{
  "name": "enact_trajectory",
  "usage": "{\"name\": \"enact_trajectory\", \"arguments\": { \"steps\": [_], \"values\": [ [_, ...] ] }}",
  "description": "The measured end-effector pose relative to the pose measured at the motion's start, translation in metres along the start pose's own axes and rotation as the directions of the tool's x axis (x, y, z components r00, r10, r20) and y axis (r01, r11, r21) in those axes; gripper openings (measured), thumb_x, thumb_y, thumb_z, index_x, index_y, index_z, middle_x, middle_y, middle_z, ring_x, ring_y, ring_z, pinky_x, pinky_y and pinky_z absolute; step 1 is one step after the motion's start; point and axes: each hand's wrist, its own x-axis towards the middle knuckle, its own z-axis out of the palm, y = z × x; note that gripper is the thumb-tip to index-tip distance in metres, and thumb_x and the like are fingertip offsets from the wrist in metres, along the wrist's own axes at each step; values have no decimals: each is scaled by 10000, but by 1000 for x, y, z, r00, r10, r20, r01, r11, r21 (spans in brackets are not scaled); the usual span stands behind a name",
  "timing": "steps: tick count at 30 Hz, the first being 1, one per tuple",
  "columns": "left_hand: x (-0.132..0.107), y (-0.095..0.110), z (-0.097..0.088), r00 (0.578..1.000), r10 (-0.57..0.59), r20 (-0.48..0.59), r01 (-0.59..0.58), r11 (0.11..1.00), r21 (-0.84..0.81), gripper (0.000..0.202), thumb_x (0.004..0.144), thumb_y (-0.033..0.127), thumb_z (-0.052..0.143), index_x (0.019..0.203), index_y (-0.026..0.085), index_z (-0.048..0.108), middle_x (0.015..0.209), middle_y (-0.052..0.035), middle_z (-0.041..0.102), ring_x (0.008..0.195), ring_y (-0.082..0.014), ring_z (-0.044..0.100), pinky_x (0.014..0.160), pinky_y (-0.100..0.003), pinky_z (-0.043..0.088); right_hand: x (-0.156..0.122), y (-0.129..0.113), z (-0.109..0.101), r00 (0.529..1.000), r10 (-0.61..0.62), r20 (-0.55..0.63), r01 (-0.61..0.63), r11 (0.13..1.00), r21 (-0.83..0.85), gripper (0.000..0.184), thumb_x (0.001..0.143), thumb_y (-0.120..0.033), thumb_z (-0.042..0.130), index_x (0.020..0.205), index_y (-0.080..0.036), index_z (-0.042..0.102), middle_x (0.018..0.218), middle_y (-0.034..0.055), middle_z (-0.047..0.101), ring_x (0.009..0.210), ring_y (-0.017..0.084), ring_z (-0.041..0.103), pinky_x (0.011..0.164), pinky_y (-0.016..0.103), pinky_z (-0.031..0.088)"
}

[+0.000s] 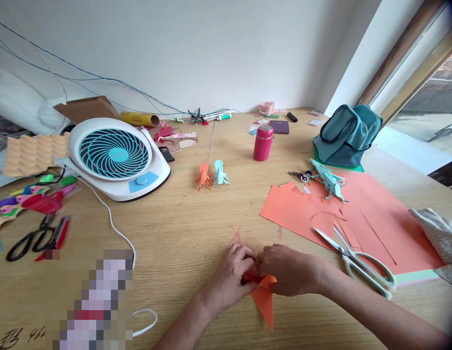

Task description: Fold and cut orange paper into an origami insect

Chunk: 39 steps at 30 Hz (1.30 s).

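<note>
Both hands meet over a partly folded piece of orange paper (264, 304) near the front middle of the table. My left hand (231, 272) is closed on its left side, thumb pressed against the paper. From the right, my right hand (284, 270) pinches the same paper, its fingers curled and partly hidden. A pointed flap sticks out below the hands toward me. Beyond them stand an orange paper figure (203, 176) and a light blue paper figure (220, 172), both with thin legs.
White-handled scissors (368, 267) lie on orange paper sheets (379, 218) at right, with a light blue folded figure (330, 180) and keys (304, 177). A pink flask (263, 143) and teal bag (348, 138) stand behind. At left are a fan (116, 160), its white cord, and black-handled scissors (29, 240).
</note>
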Motion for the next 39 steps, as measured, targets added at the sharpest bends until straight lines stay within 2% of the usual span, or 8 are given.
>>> {"name": "enact_trajectory", "arguments": {
  "steps": [3, 9, 14, 18, 24, 27, 33, 39],
  "values": [
    [-1, 0, 0, 1000, 17, 2, -17, 1000, 9, 187, 755, 154, 822, 801, 187, 644, 1064, -27, 645, 1035, -215, 540, 915, -363, 429, -6, -2, 0, 999, 34, 5, -34, 999, 36, 175, 845, -182, 612, 952, -188, 751, 1025, 111, 731, 1015, 302, 673, 838, 398, 478],
    [-2, -2, 2, 1000, 26, -10, -26, 999, 24, 142, 785, 188, 806, 821, 204, 670, 1039, -20, 637, 1021, -210, 538, 911, -365, 418, -14, -6, -1, 994, 110, 1, -110, 990, 84, 192, 840, -274, 677, 995, -196, 760, 1051, 104, 707, 1015, 315, 665, 852, 424, 494],
    [-1, -3, 1, 999, 46, -12, -46, 998, 30, 142, 800, 188, 794, 837, 209, 659, 1024, -15, 636, 1014, -205, 543, 904, -358, 430, -19, 1, -4, 984, 176, -27, -172, 978, 115, 164, 875, -235, 608, 885, -177, 761, 975, 103, 687, 933, 282, 667, 796, 385, 491],
    [-2, -1, -1, 998, 59, -31, -58, 997, 42, 145, 822, 180, 768, 806, 197, 625, 1025, -27, 646, 1009, -210, 561, 913, -366, 449, -28, 12, 4, 970, 218, -110, -187, 951, 245, 129, 850, -167, 618, 887, -187, 740, 985, 83, 653, 938, 247, 650, 791, 346, 479],
    [-6, -2, -4, 994, 54, -98, -51, 998, 33, 107, 887, 121, 659, 877, 203, 591, 1118, -48, 636, 1027, -192, 606, 905, -339, 483, -37, 21, 26, 901, 298, -315, -136, 884, 448, 205, 866, -92, 577, 972, -205, 712, 1046, 64, 609, 910, 179, 625, 800, 298, 462],
    [-7, -3, -6, 993, 55, -101, -54, 998, 14, 103, 898, 117, 632, 879, 210, 592, 1124, -49, 638, 1021, -180, 627, 886, -310, 500, -36, 20, 31, 883, 313, -351, -109, 863, 494, 238, 880, -80, 537, 992, -204, 706, 990, 55, 618, 820, 156, 617, 736, 277, 456],
    [-9, -6, -12, 991, 35, -126, -36, 999, -7, 89, 894, 155, 643, 859, 212, 584, 1108, -64, 656, 1002, -189, 643, 858, -308, 512, -34, 19, 28, 867, 316, -384, -63, 836, 545, 199, 852, -47, 518, 875, -172, 671, 799, 22, 648, 697, 138, 589, 646, 248, 441],
    [-10, -9, -17, 984, 6, -179, -22, 996, -87, 73, 914, 172, 630, 869, 208, 585, 1123, -72, 660, 1024, -181, 649, 886, -308, 504, -34, 22, 34, 831, 290, -475, 36, 824, 566, 189, 871, -54, 522, 914, -165, 668, 843, 32, 672, 732, 139, 611, 681, 246, 468]
  ]
}}
